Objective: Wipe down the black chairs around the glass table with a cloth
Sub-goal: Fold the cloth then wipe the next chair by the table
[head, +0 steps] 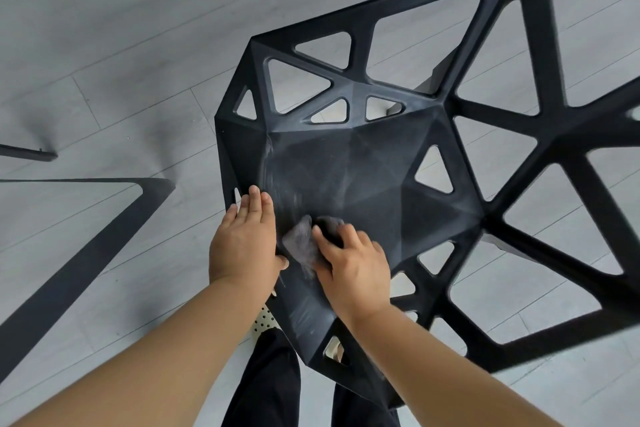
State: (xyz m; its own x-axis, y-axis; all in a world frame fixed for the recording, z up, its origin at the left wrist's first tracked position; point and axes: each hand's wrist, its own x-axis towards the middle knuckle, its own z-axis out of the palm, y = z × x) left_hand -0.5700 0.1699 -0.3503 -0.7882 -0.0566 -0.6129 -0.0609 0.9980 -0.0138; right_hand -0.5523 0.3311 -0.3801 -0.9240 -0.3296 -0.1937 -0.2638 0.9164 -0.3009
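Observation:
A black chair (367, 170) with triangular cut-outs fills the middle and right of the head view, seen from above. Its seat shows pale dusty smears. My right hand (353, 263) presses a crumpled grey cloth (300, 242) onto the near left part of the seat. Flat against the seat's left edge lies my left hand (242, 239), fingers together and pointing away, thumb touching the cloth's near corner. The chair's backrest (554, 135) spreads to the right.
Grey plank floor (104, 45) lies all around. A dark angled table leg (86, 253) and a thin black bar (27, 152) sit at the left. My legs in black trousers (266, 385) and a dotted pale shoe (264, 321) stand just under the seat's near corner.

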